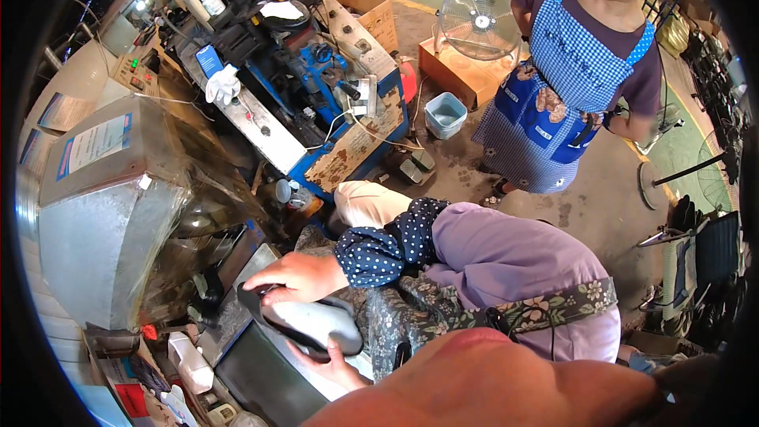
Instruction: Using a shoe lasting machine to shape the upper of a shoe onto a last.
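A black shoe [312, 323] with a broad pale grey surface is held between my two hands at the lower left of the head view. My right hand [303, 275], below a dark polka-dot sleeve cover, is closed on the shoe's far left end. My left hand [338, 365] grips the opposite, nearer end, its thumb and fingers against the dark edge. The shoe is tilted over a dark green work surface [265, 379] and close to my flowered apron [395, 312]. Part of the shoe is hidden by my fingers.
A grey metal hooded machine [103, 213] stands at left, with a cluttered box [107, 364] below it. Beyond is a blue machine [316, 63] with a white glove [223, 85]. A co-worker in a checked apron [565, 71] stands near a fan [480, 22] and bucket [446, 116].
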Demonstrator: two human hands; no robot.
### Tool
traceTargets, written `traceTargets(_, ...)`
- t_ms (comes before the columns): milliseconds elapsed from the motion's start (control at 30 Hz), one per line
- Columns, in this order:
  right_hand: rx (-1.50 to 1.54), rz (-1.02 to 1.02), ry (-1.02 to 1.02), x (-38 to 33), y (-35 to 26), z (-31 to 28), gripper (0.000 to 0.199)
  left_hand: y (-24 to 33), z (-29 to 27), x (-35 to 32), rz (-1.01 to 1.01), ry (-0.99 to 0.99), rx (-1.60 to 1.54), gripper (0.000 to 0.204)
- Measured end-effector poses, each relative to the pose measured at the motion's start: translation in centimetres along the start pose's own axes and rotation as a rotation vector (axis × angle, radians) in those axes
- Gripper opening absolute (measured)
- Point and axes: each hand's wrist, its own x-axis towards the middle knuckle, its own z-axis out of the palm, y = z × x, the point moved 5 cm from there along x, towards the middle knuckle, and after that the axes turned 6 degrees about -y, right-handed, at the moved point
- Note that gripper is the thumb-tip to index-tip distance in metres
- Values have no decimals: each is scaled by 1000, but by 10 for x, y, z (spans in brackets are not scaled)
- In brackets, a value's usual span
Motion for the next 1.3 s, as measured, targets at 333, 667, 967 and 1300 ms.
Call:
traceTargets(333,-268,43,-182,-83,15,-5,19,-100,42,90,-562,210,154,33)
traceTargets(667,124,320,-16,-116,87,-5,32,-77,71,61,152,-100,1007,51)
traceTargets(967,180,584,-136,-115,150,7,29,-76,7,117,-296,152,533,43)
traceTargets(1300,115,903,-503,-134,159,49,60,-116,-21,95,-496,217,460,43)
